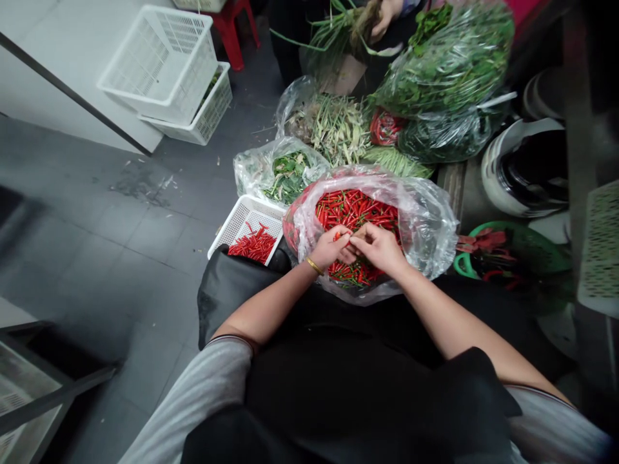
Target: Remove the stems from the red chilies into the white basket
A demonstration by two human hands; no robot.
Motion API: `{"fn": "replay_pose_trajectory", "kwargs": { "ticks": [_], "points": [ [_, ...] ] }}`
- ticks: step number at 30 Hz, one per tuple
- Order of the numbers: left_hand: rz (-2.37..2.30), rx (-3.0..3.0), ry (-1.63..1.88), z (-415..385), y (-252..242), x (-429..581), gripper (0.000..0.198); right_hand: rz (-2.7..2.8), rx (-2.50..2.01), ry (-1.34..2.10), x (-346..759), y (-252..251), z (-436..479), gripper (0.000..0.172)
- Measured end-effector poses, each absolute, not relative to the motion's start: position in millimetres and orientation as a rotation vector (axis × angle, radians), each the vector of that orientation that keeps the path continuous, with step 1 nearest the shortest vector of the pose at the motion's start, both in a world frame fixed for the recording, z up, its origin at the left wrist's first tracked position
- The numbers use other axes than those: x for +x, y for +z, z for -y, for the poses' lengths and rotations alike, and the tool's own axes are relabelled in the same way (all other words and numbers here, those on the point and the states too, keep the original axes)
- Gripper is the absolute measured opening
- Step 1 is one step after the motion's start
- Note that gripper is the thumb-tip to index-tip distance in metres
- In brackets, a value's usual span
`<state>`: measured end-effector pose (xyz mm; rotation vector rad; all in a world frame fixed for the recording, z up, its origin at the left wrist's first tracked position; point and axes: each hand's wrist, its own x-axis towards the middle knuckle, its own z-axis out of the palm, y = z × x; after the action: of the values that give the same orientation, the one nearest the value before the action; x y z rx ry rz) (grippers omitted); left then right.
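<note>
Both my hands meet over a clear plastic bag (425,212) full of red chili peppers (358,205) with green stems. My left hand (333,247), with a gold bracelet at the wrist, is closed round a red chili pepper (344,236). Its fingertips touch those of my right hand (380,248), which is closed in a pinch; what lies between those fingers is too small to make out. Left of the bag, a white perforated basket (231,222) holds a heap of red chilies without visible stems (254,245).
Beyond the bag lie bags of leafy greens (293,171) and trimmings (338,125), and a large bag of herbs (449,71). Another person's hand (384,18) holds green onions. Stacked white crates (159,58) stand far left; a white bucket (503,167) and green basket (541,248) stand right.
</note>
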<state>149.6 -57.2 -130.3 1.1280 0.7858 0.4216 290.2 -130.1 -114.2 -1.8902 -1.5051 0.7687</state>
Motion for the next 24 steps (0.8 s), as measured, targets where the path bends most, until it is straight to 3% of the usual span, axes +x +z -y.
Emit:
{"fn": "replay_pose_trajectory", "kwargs": {
  "ticks": [3, 6, 11, 18, 24],
  "points": [
    [-0.919, 1.112, 0.318, 68, -135, 150, 0.015, 1.811, -2.167, 0.432, 280, -117, 138, 0.031],
    [-0.985, 1.096, 0.268, 69, -136, 148, 0.019, 1.905, -2.447, 0.310, 286, -125, 134, 0.034],
    [-0.950, 1.157, 0.403, 52, -135, 141, 0.023, 1.991, -2.581, 0.516, 304, -142, 102, 0.033],
    [-0.916, 1.403, 0.537, 41, -136, 137, 0.007, 1.917, -2.398, 0.705, 340, -130, 123, 0.021],
    [-0.956, 1.451, 0.547, 42, -137, 140, 0.022, 1.912, -2.606, 0.557, 306, -128, 107, 0.037]
  ]
}}
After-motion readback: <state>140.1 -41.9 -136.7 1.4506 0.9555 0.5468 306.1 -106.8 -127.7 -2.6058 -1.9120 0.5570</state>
